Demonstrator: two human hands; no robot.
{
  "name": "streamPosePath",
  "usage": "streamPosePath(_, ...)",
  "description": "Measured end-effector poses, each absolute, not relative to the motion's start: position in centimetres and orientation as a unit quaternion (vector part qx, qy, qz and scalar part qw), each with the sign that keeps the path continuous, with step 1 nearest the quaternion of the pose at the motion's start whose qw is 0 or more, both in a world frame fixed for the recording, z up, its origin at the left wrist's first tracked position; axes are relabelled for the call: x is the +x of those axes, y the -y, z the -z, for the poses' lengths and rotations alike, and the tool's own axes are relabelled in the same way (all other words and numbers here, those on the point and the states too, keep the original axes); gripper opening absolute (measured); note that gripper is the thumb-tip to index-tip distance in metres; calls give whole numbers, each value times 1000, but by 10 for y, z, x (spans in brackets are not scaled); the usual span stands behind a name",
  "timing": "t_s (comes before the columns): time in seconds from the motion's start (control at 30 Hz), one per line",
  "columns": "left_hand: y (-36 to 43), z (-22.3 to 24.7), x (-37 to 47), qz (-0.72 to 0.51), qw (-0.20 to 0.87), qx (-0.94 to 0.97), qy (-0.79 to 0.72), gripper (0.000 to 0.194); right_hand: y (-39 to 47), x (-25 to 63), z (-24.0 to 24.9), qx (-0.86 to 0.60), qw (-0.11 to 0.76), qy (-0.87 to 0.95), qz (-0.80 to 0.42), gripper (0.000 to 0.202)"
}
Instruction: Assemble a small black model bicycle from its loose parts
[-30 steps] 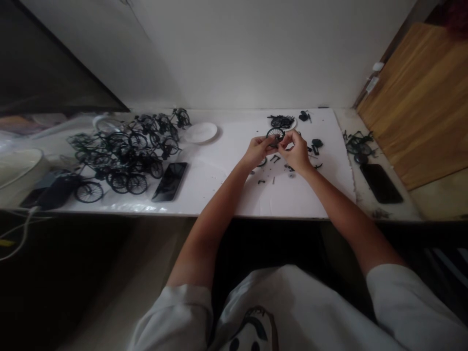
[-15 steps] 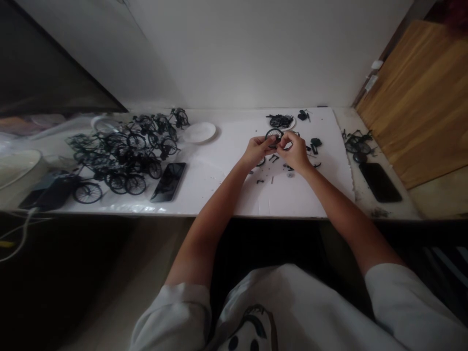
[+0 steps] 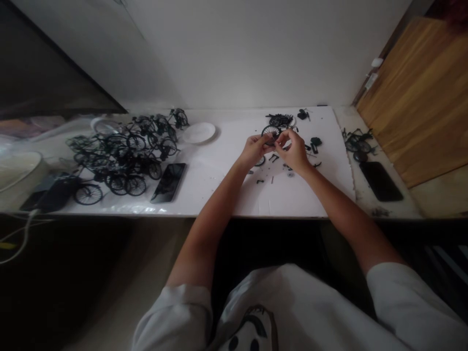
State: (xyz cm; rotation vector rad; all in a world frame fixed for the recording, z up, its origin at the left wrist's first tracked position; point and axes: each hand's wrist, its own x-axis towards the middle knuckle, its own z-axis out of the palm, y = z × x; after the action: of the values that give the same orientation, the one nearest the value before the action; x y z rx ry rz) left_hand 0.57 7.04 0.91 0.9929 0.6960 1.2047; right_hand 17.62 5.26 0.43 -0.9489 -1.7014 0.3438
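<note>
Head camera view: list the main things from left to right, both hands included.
White round container → pile of small black bicycles → white plate → left hand → right hand → dark phone at the right.

I see everything in dim, flat light, the corners fading dark. Glare streaks the near left edge of the table [image 3: 197, 183]; the plate [image 3: 199, 133] throws a soft shadow rightward. My fingers [image 3: 263, 140] look slightly blurred, the picture's edges stretched.
</note>
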Motion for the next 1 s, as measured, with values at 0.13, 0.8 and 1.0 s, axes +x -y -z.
streamPosePath(0.13,-71,-11,4,-535,658,436,-299,18,-50,174,-4,-412,558,705,-149,18)
streamPosePath(0.8,-71,-1,10,-558,620,463,-300,45,-46,177,-9,-427,576,681,-150,34)
streamPosePath(1.0,-70,-3,12,-596,536,496,-335,27,-47,177,-7,-422,562,697,-141,24)
